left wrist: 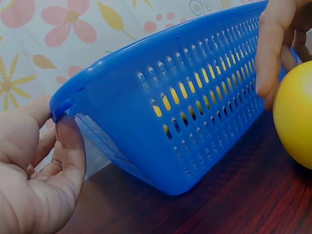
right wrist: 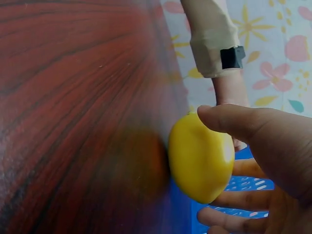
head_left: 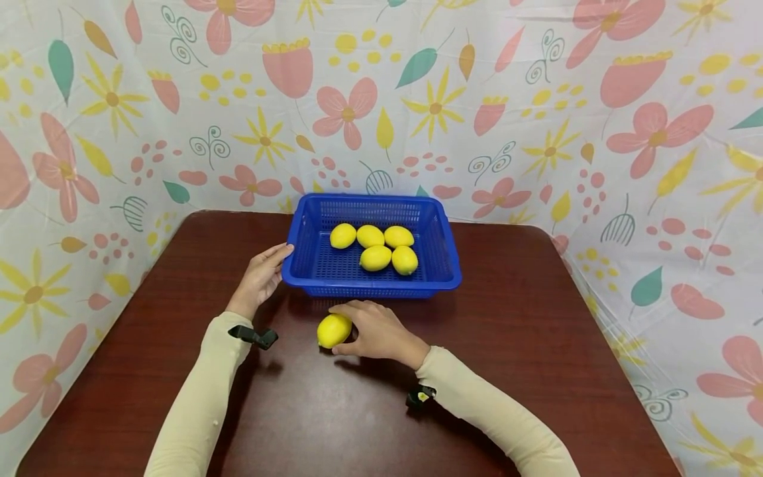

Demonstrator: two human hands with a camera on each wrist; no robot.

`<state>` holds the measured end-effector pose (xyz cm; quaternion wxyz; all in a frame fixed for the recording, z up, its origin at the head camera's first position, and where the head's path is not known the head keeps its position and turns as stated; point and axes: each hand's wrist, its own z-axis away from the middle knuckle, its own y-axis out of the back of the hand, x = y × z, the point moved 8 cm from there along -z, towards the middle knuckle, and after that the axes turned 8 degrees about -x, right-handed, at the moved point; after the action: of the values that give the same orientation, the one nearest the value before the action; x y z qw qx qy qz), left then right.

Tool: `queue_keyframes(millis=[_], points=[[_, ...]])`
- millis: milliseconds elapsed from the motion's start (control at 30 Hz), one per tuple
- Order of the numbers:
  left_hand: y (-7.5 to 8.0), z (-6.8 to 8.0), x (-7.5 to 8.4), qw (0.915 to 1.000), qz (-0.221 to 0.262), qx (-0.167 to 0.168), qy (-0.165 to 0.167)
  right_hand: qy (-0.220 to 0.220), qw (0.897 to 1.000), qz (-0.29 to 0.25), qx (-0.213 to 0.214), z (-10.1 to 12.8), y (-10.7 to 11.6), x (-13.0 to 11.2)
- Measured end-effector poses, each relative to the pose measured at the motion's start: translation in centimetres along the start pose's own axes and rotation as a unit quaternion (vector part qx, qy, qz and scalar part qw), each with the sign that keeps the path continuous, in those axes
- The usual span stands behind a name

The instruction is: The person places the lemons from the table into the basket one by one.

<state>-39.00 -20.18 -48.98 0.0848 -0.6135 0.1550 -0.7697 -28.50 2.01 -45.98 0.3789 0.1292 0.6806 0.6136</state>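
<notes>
A blue plastic basket (head_left: 369,283) with slotted walls stands toward the back of the table, several yellow lemons (head_left: 376,258) grouped on its floor. At its left end my left hand (head_left: 260,278) pinches the rim between thumb and fingers; the left wrist view shows this hand (left wrist: 36,165) close up at the basket's corner (left wrist: 141,122). In front of the basket, my right hand (head_left: 378,331) holds a single lemon (head_left: 334,330), thumb on one side and fingers on the other. The right wrist view shows this lemon (right wrist: 201,158) beside the tabletop; whether it touches the wood is unclear.
The dark reddish-brown table (head_left: 512,344) spreads out around the basket. A white curtain (head_left: 381,99) with flower prints hangs behind and along both sides. Black straps with small devices sit on both wrists, over cream sleeves (head_left: 495,417).
</notes>
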Motion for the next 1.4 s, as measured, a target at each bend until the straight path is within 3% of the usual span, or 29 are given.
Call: queue_keyframes(millis=[500, 1033, 1400], points=[[0.0, -0.1, -0.1, 1.0, 0.004, -0.002, -0.001, 0.009, 1.0, 0.024, -0.012, -0.9, -0.8, -0.4], [-0.1, 0.0, 0.1, 1.0, 0.003, -0.003, 0.001, 0.014, 0.998, 0.039, 0.043, -0.4, -0.6, -0.8], [0.1, -0.2, 0.1, 1.0, 0.0, -0.002, 0.003, 0.015, 0.998, 0.02, 0.052, 0.4, 0.8, -1.4]])
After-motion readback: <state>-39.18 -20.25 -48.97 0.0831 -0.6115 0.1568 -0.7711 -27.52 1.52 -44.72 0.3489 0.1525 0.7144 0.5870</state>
